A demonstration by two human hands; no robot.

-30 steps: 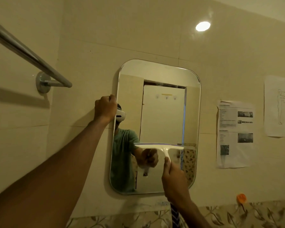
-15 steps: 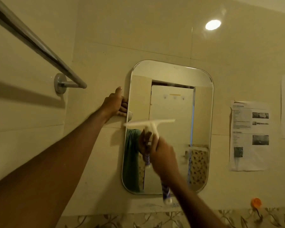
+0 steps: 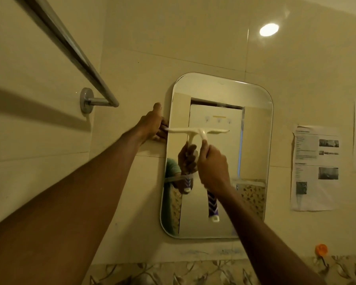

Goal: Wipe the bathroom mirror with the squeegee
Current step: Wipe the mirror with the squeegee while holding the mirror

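A rounded rectangular mirror [image 3: 253,140] hangs on the cream tiled wall. My right hand [image 3: 213,167] grips the handle of a white squeegee [image 3: 195,131] with a blue-striped handle end. Its blade lies level against the glass, spanning the mirror's left half at mid height. My left hand [image 3: 152,124] grips the mirror's left edge, thumb up and fingers curled over the rim. The glass reflects my hand, the squeegee and a green shirt.
A chrome towel rail [image 3: 70,48] juts from the wall at upper left, close to my left arm. Printed paper sheets [image 3: 314,167] are stuck to the wall right of the mirror. An orange hook [image 3: 321,249] sits low right, above a patterned tile border.
The squeegee has moved from the mirror's lower right up and left to mid height on the left half. My left hand has opened from a fist and gripped the mirror's edge.
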